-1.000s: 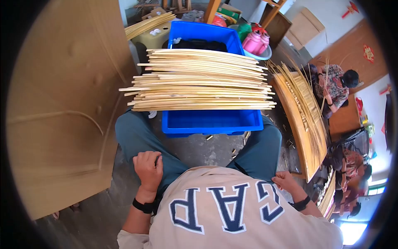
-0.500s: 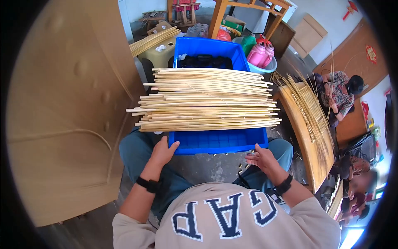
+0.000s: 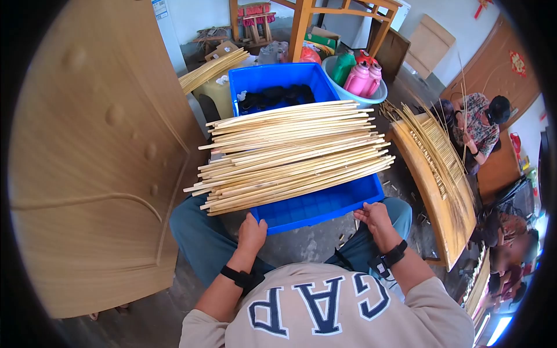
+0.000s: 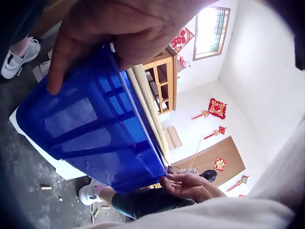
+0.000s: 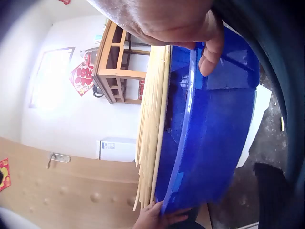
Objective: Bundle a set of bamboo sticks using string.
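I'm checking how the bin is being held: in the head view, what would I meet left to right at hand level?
Wooden door, left trouser leg, left hand, blue plastic bin, right hand, wooden board.

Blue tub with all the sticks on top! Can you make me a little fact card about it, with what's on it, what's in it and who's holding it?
Thing: blue tub
On top: many thin pale sticks, lying across it, ends past both sides
Inside: something dark at the far end; too unclear to name
Left hand: grips the near left corner
Right hand: grips the near right corner
Beyond it: pink flasks in a basin
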The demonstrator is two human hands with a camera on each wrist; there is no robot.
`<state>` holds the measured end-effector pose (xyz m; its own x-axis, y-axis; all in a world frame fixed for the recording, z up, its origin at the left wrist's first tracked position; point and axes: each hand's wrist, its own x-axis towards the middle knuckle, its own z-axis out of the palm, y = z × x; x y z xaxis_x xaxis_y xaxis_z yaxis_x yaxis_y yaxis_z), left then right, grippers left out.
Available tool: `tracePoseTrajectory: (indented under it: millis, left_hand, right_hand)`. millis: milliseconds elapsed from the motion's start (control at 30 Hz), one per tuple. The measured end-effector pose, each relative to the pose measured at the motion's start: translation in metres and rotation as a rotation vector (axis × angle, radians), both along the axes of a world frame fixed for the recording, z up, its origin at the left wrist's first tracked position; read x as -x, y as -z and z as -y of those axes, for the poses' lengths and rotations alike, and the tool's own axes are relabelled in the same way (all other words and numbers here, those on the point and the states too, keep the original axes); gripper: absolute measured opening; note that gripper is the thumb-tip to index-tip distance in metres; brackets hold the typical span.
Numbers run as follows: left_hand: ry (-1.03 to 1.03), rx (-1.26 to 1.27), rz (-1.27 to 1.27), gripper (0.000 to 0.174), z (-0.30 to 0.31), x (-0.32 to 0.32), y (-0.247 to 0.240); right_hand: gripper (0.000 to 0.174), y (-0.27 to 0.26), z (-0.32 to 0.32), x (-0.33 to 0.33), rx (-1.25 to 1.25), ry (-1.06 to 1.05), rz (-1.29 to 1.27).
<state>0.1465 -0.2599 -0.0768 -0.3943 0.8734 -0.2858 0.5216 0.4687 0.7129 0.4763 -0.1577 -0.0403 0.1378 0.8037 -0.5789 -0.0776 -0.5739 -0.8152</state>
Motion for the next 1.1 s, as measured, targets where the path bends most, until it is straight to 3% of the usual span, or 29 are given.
tracePoseTrajectory:
  millis: [200,333,400,433,500,567,633,767,833,900,967,1100]
  left_hand:
    - [0.063,0.002,-0.046,0.039,0.003,0.006,-0.01]
    - [0.162,-0.087,0.006,0.048,0.009,0.015,-0.011]
    - [0.214,-0.004,0.042,0.049,0.01,0.024,-0.023]
    - [0.252,0.069,0.067,0.051,0.012,0.03,-0.027]
    - [0.304,0.094,0.103,0.049,0.022,0.044,-0.028]
    - [0.353,0.12,0.13,0.047,0.029,0.054,-0.038]
    - [0.457,0.054,0.123,0.034,0.036,0.062,-0.062]
    - [0.52,-0.033,0.073,0.035,0.031,0.067,-0.098]
    - [0.514,-0.267,0.024,0.034,0.022,0.065,-0.106]
    - [0.526,-0.308,-0.054,0.04,0.006,0.059,-0.105]
    - [0.542,-0.485,-0.264,0.051,-0.017,0.047,-0.102]
    - [0.602,-0.468,-0.452,0.061,-0.05,0.021,-0.08]
  right_hand:
    - [0.011,-0.001,-0.007,0.008,-0.035,0.044,-0.029]
    - [0.016,-0.005,0.007,0.014,-0.055,0.065,-0.08]
    - [0.017,-0.034,0.016,0.033,0.182,-0.216,-0.079]
    - [0.017,-0.047,0.015,0.042,0.18,-0.193,-0.077]
    - [0.019,-0.07,0.003,0.056,0.167,-0.72,0.115]
    - [0.015,-0.088,-0.022,0.069,-0.273,-0.802,0.369]
    - [0.013,-0.086,-0.061,0.077,-0.807,-0.769,0.721]
    - [0.009,-0.062,-0.113,0.084,-0.987,-0.851,0.874]
    - [0.009,-0.048,-0.126,0.09,-1.074,-0.921,0.941]
    - [0.009,-0.036,-0.129,0.098,-1.328,-0.916,1.082]
    - [0.009,-0.03,-0.126,0.1,-1.315,-0.942,1.098]
    - [0.009,-0.03,-0.12,0.093,-1.37,-0.909,1.038]
